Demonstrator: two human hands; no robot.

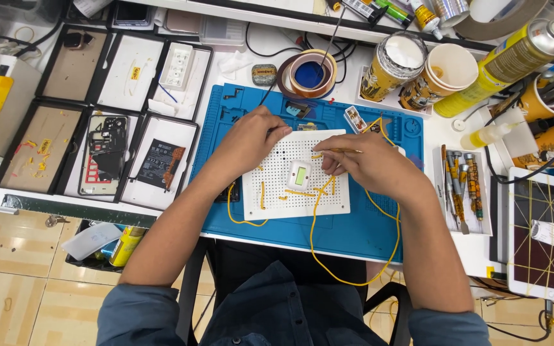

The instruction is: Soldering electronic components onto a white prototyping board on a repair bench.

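Two hands work over a white perforated board point(296, 174) lying on a blue mat point(367, 224) on the counter point(444, 138). The left hand point(251, 138) rests on the board's upper left corner, fingers bent and pressing it down; I cannot tell whether it pinches anything. The right hand point(367, 160) is closed around a thin tool point(338, 150) whose tip points left, just above a small white module point(299, 174) with a green face at the board's middle. Short yellow bands point(302, 192) already hold the module from below and from the right, and a few more sit hooked on the board's left part. A long yellow band point(354, 269) trails loose off the mat's near edge, so the strapping looks partly done. Trays point(129, 128) of phone parts lie to the left, screwdrivers point(460, 189) to the right.
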